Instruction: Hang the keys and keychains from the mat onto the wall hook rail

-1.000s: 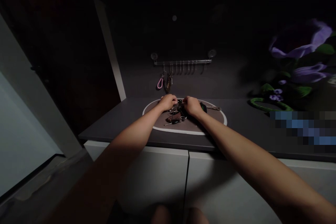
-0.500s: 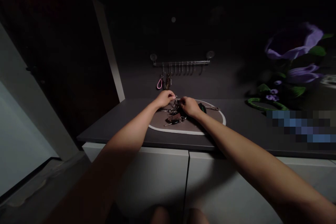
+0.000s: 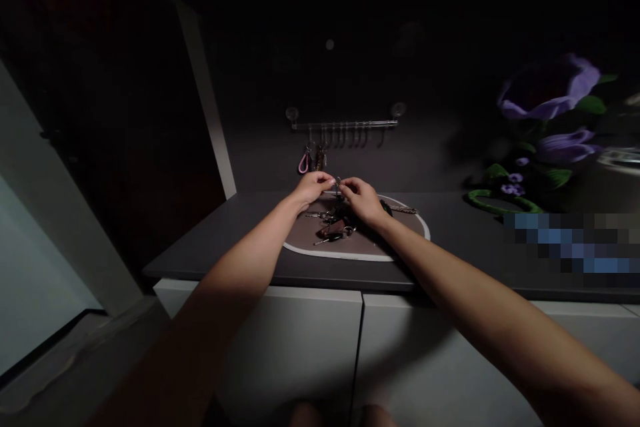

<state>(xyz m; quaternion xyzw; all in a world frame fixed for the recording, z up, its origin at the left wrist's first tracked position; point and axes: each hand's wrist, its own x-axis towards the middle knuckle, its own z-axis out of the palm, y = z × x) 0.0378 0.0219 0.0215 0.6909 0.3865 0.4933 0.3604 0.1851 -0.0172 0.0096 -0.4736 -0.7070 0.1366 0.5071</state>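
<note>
Between my fingertips is a small metal key ring (image 3: 339,181), with dark items hanging beneath it. My left hand (image 3: 313,189) pinches it from the left. From the other side my right hand (image 3: 364,201) pinches it too, fingers bent. Both hands are just above an oval brown mat (image 3: 305,239) with a white rim. On the mat lie several keys, a brown key fob (image 3: 333,229) and a dark key (image 3: 330,238). A braided strap (image 3: 403,208) stretches to the mat's right side. My right hand covers part of the pile.
A clear hook rail (image 3: 345,125) is fixed to the dark back wall; a pink loop (image 3: 304,161) and a brown keychain (image 3: 320,159) hang at its left. Purple flowers (image 3: 567,145) and a green ring (image 3: 500,200) stand right on the dark counter (image 3: 200,240). White cabinet doors (image 3: 300,340) are below.
My hands have come closer together, and the key ring between them is raised a little. The right hand's fingers now meet the ring. The view has shifted slightly.
</note>
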